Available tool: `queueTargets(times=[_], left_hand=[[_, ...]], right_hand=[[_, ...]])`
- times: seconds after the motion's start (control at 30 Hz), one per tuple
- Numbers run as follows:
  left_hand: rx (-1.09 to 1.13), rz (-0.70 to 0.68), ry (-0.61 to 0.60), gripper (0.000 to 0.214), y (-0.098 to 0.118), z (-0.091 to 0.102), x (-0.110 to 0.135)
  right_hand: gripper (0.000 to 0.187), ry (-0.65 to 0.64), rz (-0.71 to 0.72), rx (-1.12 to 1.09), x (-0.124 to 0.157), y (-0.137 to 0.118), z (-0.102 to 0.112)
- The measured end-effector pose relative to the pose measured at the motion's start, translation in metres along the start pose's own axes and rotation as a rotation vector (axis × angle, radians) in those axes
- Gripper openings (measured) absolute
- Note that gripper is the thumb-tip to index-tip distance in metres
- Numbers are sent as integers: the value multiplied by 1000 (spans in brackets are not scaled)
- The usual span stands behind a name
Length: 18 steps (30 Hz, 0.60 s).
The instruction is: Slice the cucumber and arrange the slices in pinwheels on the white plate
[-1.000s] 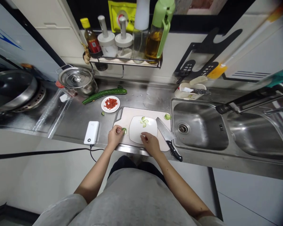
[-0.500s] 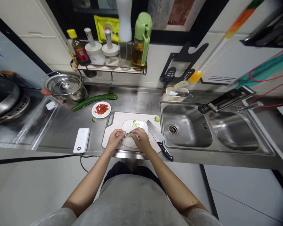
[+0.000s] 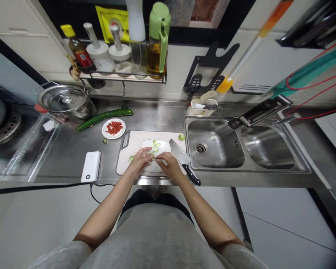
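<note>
My left hand (image 3: 140, 162) and my right hand (image 3: 168, 164) meet over a white plate (image 3: 165, 146). Between their fingertips is a thin cucumber slice (image 3: 153, 154), pinched from both sides. More cucumber slices (image 3: 156, 143) lie overlapping on the plate, just beyond the fingers. Beneath the plate is a pale cutting board (image 3: 134, 140). A few slices (image 3: 131, 159) rest on the board beside my left hand, and a small stack (image 3: 182, 137) sits at its far right corner. Right of the plate lies a kitchen knife (image 3: 190, 175), its blade on the board and black handle toward me.
A small plate of chopped red pieces (image 3: 104, 133) and a long cucumber (image 3: 103, 118) lie at the back left. Near the front edge sits a white power bank (image 3: 91, 166) with a cable. A lidded steel pot (image 3: 81, 108) stands left; a double sink (image 3: 218, 149) is right.
My hands have shifted slightly away from me over the plate, with the slice between them. Slices left of the plate now show beside my left hand. The camera view has moved a little.
</note>
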<state>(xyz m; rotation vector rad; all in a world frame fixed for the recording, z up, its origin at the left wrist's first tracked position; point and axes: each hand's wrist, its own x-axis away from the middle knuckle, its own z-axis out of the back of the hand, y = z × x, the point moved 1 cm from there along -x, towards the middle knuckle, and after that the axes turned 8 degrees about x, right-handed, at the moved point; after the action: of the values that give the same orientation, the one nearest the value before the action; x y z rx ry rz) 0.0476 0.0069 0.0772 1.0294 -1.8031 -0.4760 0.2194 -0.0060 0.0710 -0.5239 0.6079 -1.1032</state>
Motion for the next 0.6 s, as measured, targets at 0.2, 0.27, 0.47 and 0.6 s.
queueTargets(times=[0.2, 0.27, 0.47, 0.6], left_hand=[[-42, -7, -71, 59, -14, -6, -12], [-98, -7, -96, 58, -23, -7, -18], [-282, -38, -160, 57, -48, -11, -41], [-347, -82, -153, 57, -59, -11, -60]], right_hand=[[23, -39, -75, -33, 10, 13, 3], [22, -80, -129, -18, 16, 20, 5], [19, -195, -304, 46, 31, 42, 4], [19, -210, -379, 83, 30, 48, 0]])
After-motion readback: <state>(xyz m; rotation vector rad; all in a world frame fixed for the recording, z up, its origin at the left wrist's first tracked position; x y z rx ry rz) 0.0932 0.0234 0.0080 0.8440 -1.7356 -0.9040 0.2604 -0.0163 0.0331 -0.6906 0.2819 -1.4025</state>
